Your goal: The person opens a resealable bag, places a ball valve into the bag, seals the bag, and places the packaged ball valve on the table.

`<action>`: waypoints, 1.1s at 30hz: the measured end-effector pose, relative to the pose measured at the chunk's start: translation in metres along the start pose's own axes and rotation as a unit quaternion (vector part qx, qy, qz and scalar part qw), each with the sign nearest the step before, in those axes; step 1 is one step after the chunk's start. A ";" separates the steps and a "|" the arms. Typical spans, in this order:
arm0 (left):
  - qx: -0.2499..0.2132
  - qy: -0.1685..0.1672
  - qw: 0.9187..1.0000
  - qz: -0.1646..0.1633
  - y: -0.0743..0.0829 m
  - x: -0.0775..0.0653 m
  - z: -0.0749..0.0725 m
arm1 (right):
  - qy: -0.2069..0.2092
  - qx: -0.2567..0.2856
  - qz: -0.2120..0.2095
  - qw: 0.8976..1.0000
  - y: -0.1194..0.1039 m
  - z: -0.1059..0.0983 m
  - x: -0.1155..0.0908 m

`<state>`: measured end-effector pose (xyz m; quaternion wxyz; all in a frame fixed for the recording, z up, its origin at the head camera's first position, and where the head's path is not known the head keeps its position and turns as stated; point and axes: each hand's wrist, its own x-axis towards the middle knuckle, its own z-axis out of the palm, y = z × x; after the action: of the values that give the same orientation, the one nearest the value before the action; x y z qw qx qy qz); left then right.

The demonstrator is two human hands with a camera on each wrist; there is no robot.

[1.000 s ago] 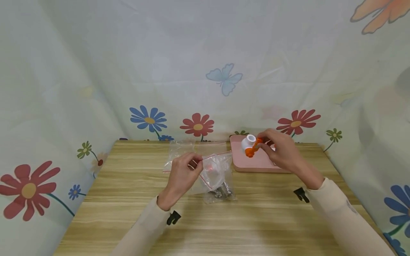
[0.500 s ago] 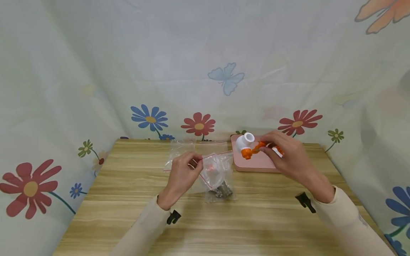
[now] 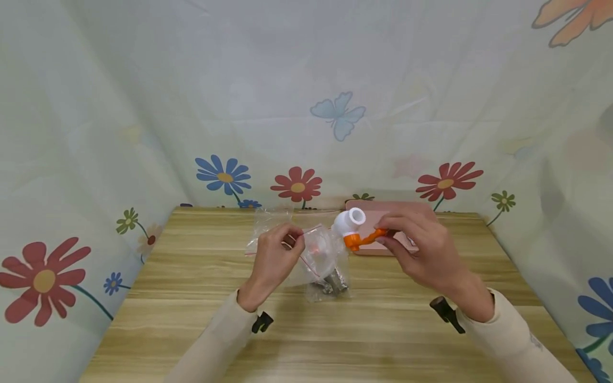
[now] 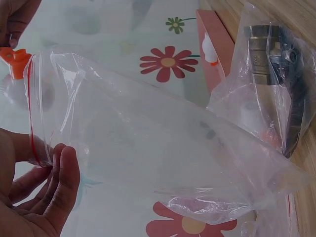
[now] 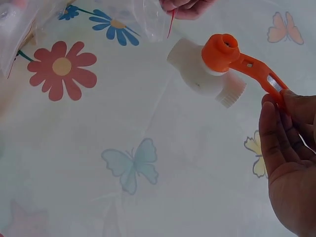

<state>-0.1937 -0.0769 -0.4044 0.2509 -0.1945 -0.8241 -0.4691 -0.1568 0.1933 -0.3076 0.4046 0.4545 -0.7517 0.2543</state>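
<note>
Pale cloth [image 3: 268, 64] printed with flowers and butterflies hung behind and beside a wood-grain tabletop [image 3: 191, 303]. From the head view, a person's left hand [image 3: 275, 255] held a clear bag [image 3: 313, 247] by its edge, the grip pinching the plastic between thumb and fingers. The right hand [image 3: 428, 250] gripped the end of an orange handle [image 3: 367, 238] belonging to a white valve [image 3: 342, 224], which was raised just right of the bag. Behind the valve, a pink tray [image 3: 397, 205] sat toward the far right. Below the held bag lay another bag [image 3: 336, 283] with a metal valve inside.

From the left wrist view, the held bag stretched across, its red-lined end at the fingers and the orange part of the white valve near that end. A brass valve body with a dark lever showed through the other bag. Something white and orange sat by the tray's side.

From the right wrist view, thumb and fingers pinched the handle's tip, and the white body extended beyond it, near the left hand's fingers.
</note>
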 end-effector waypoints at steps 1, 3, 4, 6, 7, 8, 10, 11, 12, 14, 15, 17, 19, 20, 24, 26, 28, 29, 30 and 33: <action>-0.004 0.000 1.000 -0.002 0.000 0.000 0.000 | 0.002 -0.003 -0.003 1.000 -0.002 0.002 0.000; -0.013 -0.001 1.000 -0.005 0.002 0.001 0.000 | 0.003 -0.007 -0.006 1.000 -0.005 0.005 -0.001; -0.016 -0.001 1.000 -0.006 0.002 0.001 0.001 | 0.002 -0.002 -0.007 1.000 -0.006 0.007 -0.001; -0.022 -0.001 1.000 -0.009 0.003 0.002 0.001 | -0.003 0.009 -0.007 1.000 -0.007 0.010 -0.002; -0.024 -0.001 1.000 -0.011 0.004 0.002 0.001 | -0.007 0.020 -0.006 1.000 -0.008 0.012 -0.003; -0.025 -0.001 1.000 -0.012 0.005 0.002 0.002 | -0.012 0.033 -0.004 0.999 -0.009 0.014 -0.003; -0.027 0.000 0.999 -0.017 0.007 0.003 0.002 | -0.022 0.060 0.002 0.998 -0.009 0.017 -0.004; -0.028 0.000 0.999 -0.018 0.007 0.003 0.002 | -0.026 0.068 0.006 0.997 -0.009 0.018 -0.005; -0.029 0.001 0.999 -0.020 0.008 0.003 0.002 | -0.030 0.076 0.008 0.997 -0.009 0.020 -0.005; -0.034 0.000 0.999 -0.021 0.010 0.003 0.002 | -0.037 0.084 0.013 0.996 -0.009 0.022 -0.007; -0.039 0.000 0.999 -0.021 0.011 0.003 0.002 | -0.042 0.086 0.016 0.995 -0.009 0.024 -0.007; -0.049 -0.004 0.998 -0.024 0.012 0.003 0.003 | -0.052 0.087 0.024 0.995 -0.009 0.026 -0.008; -0.062 -0.009 0.998 -0.028 0.013 0.003 0.003 | -0.062 0.088 0.030 0.994 -0.008 0.029 -0.009; -0.067 -0.012 0.997 -0.030 0.014 0.003 0.003 | -0.067 0.089 0.034 0.993 -0.007 0.030 -0.010; -0.081 -0.023 0.996 -0.039 0.016 0.002 0.003 | -0.078 0.098 0.039 0.991 -0.004 0.035 -0.012; -0.086 -0.027 0.995 -0.042 0.017 0.001 0.003 | -0.079 0.100 0.040 0.991 -0.004 0.037 -0.013; -0.092 -0.031 0.994 -0.046 0.018 0.001 0.003 | -0.080 0.099 0.042 0.991 -0.003 0.039 -0.013; -0.095 -0.032 0.994 -0.048 0.018 0.001 0.003 | -0.081 0.098 0.043 0.991 -0.003 0.039 -0.014; -0.096 -0.032 0.994 -0.050 0.018 0.001 0.003 | -0.082 0.097 0.045 0.991 -0.003 0.040 -0.014; -0.101 -0.034 0.993 -0.055 0.019 0.000 0.003 | -0.090 0.093 0.051 0.990 -0.004 0.042 -0.013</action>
<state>-0.1840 -0.0649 -0.3928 0.1756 -0.1887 -0.7902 -0.5560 -0.1654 0.1667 -0.3413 0.2779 0.4725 -0.7801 0.3015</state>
